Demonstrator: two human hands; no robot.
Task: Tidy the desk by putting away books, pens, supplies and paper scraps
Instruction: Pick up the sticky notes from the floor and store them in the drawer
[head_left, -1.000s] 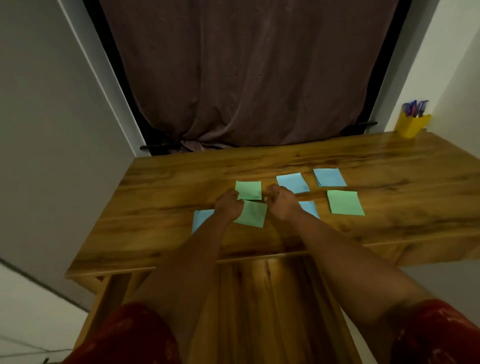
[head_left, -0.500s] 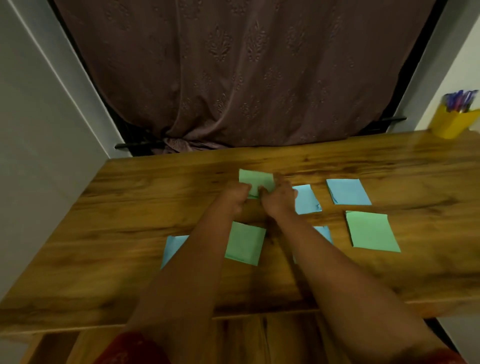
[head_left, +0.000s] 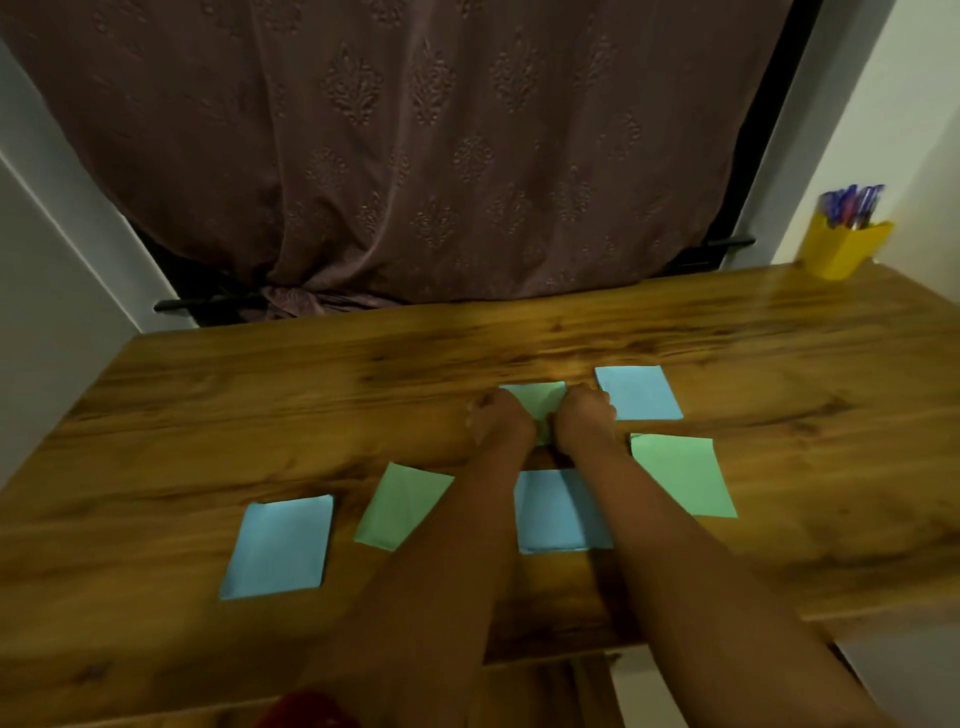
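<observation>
Toward the worktop's (head_left: 260, 395) far edge, near its middle, both my hands have closed in on one green paper (head_left: 535, 401). Left grip (head_left: 498, 422) and right grip (head_left: 584, 418) are curled tight, pinching its two sides; a moment ago it lay higher between them. I judge gathering has barely begun. Thin, matte, folded rectangles, blue (head_left: 639, 392) and green (head_left: 680, 475), lie on glossy grained wood; the yellow pen cup (head_left: 841, 249) stands at the far right corner.

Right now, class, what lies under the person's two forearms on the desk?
A blue paper lies on the desk, showing between the forearms; its right edge is covered by the right arm. A green paper has its right corner hidden under the left arm.
</observation>
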